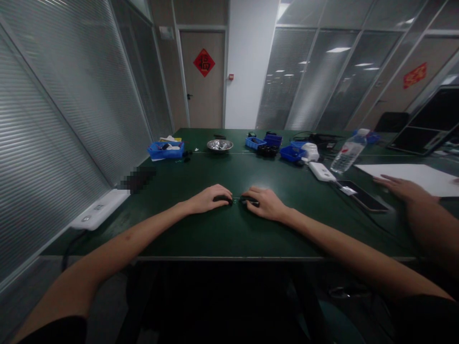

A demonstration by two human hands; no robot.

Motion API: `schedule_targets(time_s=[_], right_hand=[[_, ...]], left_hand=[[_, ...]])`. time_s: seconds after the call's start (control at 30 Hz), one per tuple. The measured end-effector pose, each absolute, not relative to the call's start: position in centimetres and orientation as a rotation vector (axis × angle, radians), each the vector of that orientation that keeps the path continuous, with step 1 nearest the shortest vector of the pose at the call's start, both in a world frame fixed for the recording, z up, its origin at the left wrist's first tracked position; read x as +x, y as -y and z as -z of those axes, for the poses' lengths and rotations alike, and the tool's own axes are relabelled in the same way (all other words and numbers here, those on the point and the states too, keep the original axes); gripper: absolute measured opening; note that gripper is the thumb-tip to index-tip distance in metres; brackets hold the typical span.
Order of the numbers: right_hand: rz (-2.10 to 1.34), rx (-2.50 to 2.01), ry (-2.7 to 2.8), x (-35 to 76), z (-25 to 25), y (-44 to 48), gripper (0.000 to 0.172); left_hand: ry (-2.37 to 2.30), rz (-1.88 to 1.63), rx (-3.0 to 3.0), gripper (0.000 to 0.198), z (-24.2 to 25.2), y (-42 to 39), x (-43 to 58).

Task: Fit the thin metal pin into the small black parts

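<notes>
Both my arms reach forward over a dark green table (pixel 222 234). My left hand (pixel 210 198) rests on the tabletop with its fingers curled round a small black object (pixel 223 198). My right hand (pixel 261 202) lies just to the right, fingers curled round another small black object (pixel 248 201). The two black pieces almost meet between my hands, with a tiny light speck between them. What the pieces are is too small and dark to make out.
Blue bins (pixel 165 150) (pixel 291 153), a metal bowl (pixel 220 145), a water bottle (pixel 348 154), white power strips (pixel 99 209) (pixel 322 171), a phone (pixel 363 196) and white paper (pixel 412 177) lie on the table. Another person's hand (pixel 401 187) rests flat at the right.
</notes>
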State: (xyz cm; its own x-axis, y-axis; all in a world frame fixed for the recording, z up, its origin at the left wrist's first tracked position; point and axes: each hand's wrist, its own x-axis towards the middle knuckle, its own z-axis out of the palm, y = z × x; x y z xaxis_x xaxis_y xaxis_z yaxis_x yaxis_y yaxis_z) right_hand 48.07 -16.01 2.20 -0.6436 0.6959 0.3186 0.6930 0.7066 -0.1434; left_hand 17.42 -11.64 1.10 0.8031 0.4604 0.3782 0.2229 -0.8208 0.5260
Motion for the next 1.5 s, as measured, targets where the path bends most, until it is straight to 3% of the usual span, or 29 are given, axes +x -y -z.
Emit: schedule_targets(time_s=[0.53, 1.2, 1.5], right_hand=[[-0.026, -1.419, 2.356, 48.5, -1.6, 14.5, 0.033], [-0.091, -1.428, 2.389, 48.5, -2.2, 14.9, 0.035], [-0.088, -1.407, 2.388, 48.6, -2.2, 14.9, 0.035]], left_hand=[[-0.539, -0.540, 2.669, 0.028, -1.9, 12.4, 17.6], [-1.634, -0.546, 2.587, 0.033, -0.2, 4.2, 8.0], [-1.861, -0.453, 2.458, 0.034, -0.2, 2.0, 4.2]])
